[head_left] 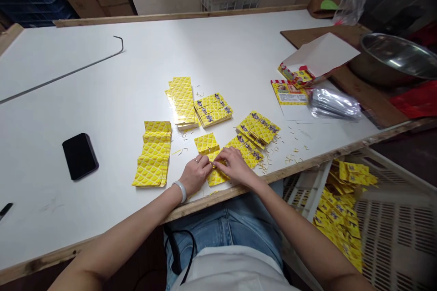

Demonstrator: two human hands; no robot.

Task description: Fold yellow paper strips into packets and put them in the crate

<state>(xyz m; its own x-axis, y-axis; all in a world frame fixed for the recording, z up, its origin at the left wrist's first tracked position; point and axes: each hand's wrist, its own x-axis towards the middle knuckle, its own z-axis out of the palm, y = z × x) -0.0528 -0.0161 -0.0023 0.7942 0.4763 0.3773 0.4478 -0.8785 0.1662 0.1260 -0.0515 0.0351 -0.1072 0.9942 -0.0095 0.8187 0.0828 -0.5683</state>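
Near the table's front edge, my left hand (196, 175) and my right hand (235, 165) meet over a yellow printed card sheet (217, 178). Fingertips of both hands are pinched together at its middle fold; the exact grip is partly hidden by the fingers. A ring and a pale bracelet are on the left. Beside my right hand lies a fanned stack of printed cards (252, 154), with another card stack (258, 128) just beyond it. To the left rests a folded stack of yellow sheets (153, 154). Farther back are yellow strips (182, 100) and a block of cards (213, 109).
Thin paper scraps (268, 157) are scattered at right. A phone (80, 156) and a hooked metal rod (85, 68) lie left. An open carton (317, 59), plastic sleeves (334, 103) and a metal bowl (399, 57) stand right. Below, a white crate (392, 223) holds yellow cards.
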